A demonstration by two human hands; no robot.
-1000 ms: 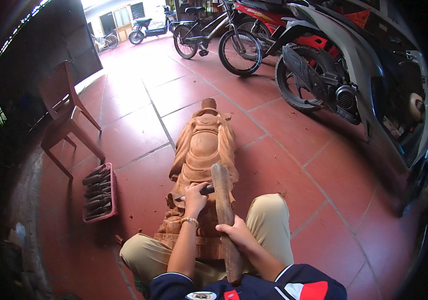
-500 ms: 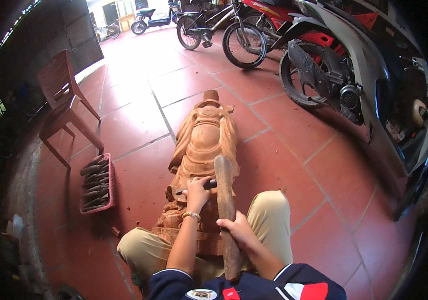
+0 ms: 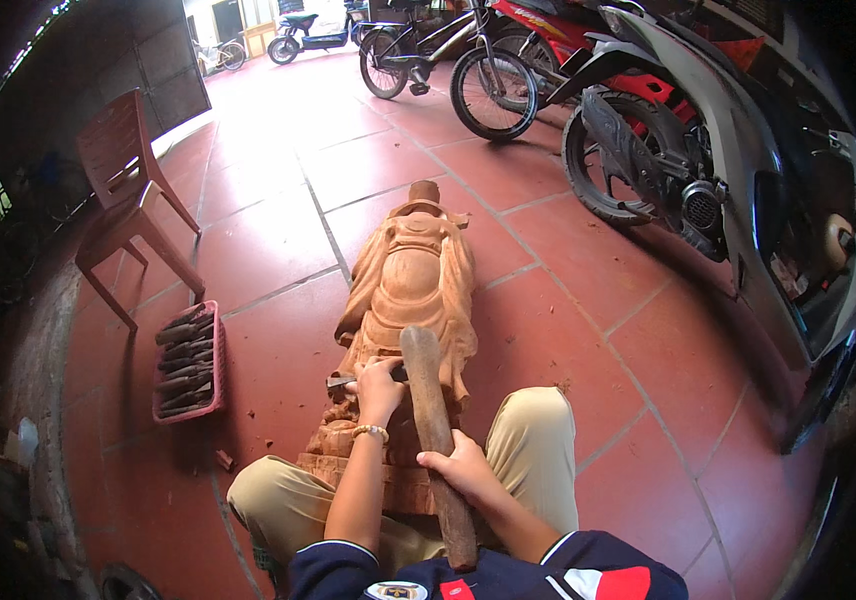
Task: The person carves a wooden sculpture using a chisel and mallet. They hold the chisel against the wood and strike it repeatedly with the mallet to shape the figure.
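Observation:
A carved wooden statue (image 3: 412,278) of a robed figure lies on its back between my knees, its hat end pointing away from me. My left hand (image 3: 380,390) is closed round a chisel (image 3: 341,382), whose metal blade sticks out to the left over the lower robe. Most of the chisel's handle is hidden behind the fingers and the club. In my right hand (image 3: 462,466) is a thick wooden club (image 3: 427,385), gripped at its lower part. The club's wide rounded head is beside the left hand, over the statue; whether it touches the chisel I cannot tell.
On the left, a pink plastic basket (image 3: 217,385) holds several dark-handled tools beside a brown plastic chair (image 3: 118,185). A motorbike (image 3: 688,170) stands at the right, a bicycle (image 3: 488,85) farther back. Wood chips (image 3: 225,460) lie on the red tiled floor (image 3: 608,330).
The club's head has swung left and slightly toward me, nearer the left hand. The left hand has shifted slightly, and more of the chisel's blade shows at the left.

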